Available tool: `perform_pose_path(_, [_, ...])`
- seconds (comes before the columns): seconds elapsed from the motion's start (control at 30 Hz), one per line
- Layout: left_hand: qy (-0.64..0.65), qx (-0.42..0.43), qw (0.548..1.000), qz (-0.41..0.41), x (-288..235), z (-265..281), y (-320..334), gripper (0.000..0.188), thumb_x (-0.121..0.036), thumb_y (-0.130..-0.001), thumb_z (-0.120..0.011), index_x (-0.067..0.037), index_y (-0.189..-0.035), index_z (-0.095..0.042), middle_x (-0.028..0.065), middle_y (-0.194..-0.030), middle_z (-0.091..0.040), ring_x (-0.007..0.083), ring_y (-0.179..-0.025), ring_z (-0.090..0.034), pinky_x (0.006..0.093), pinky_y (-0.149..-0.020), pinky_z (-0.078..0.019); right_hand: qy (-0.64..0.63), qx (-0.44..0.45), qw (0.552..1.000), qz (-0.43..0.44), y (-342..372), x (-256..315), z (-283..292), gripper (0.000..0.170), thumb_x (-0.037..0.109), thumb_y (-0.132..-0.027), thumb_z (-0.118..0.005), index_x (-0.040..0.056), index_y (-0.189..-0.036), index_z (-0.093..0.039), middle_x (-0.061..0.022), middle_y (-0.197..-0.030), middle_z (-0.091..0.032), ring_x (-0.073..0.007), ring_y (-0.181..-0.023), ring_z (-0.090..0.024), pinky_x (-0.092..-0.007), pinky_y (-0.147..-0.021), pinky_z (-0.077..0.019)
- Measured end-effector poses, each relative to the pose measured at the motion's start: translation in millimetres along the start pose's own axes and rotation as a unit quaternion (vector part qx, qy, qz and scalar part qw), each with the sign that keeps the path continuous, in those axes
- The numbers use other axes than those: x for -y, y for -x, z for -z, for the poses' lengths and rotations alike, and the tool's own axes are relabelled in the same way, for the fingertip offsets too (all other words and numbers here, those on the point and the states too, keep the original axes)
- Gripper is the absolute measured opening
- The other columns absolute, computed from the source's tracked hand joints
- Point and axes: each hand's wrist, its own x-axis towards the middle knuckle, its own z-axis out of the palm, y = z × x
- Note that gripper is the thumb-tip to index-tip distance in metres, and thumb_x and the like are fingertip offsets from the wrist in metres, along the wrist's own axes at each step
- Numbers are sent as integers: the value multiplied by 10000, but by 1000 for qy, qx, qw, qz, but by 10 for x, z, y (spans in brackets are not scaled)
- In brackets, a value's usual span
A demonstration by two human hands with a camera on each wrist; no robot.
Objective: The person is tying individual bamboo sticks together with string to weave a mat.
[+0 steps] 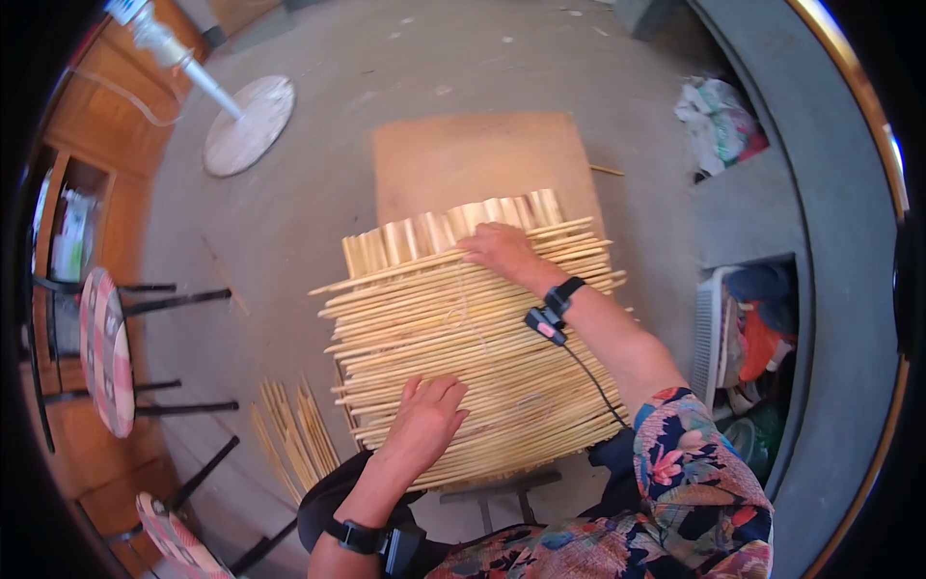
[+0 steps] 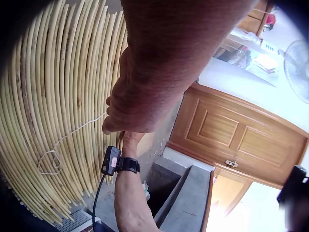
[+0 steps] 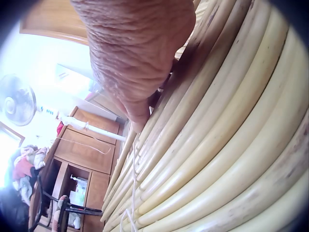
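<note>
Many pale sticks point(image 1: 463, 338) lie side by side in a wide layer, with a thin string point(image 1: 461, 311) across them. At the far edge, my right hand point(image 1: 500, 249) holds the outermost stick point(image 1: 386, 276); in the right wrist view its bent fingers point(image 3: 139, 116) touch the sticks point(image 3: 212, 121), partly hiding the contact. My left hand point(image 1: 424, 420) is over the near left part of the layer, fingers loosely spread, holding nothing. The left wrist view shows the string point(image 2: 58, 152) looped on the sticks point(image 2: 53, 96). Beyond the layer is a ridged pale row point(image 1: 434, 234).
A brown board point(image 1: 473, 154) extends beyond the sticks. Loose sticks point(image 1: 294, 434) lie at the left, near stools with checked seats point(image 1: 106, 352). A round fan base point(image 1: 249, 125) stands farther back. At the right is a grey ledge point(image 1: 762, 212) with a filled basket point(image 1: 716, 333) below.
</note>
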Motion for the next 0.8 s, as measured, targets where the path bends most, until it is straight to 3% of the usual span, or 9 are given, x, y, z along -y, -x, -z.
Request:
perform_pose_path(0.23, [-15,-3,1000,13,52,-54,22,283,-145,-785,-579,-35,-1038,-518,106,-1056,-525,257,-1019,-489,450,-931,-322,-36,16,999,-24,-35,17,72,188,242,-723,-635,164,-894,-646,-30,-711,-517,-199,-724,-533,-330,-630,-432])
perform_pose_path(0.8, [-17,-4,1000,14,49,-62,45,290,-162,-788,-581,-46,-1046,-519,101,-1068,-520,263,-1023,-487,449,-936,-320,-46,17,999,-19,-27,-22,59,208,241,-735,-629,166,-929,-637,-33,-726,-509,-210,-734,-523,-329,-651,-425])
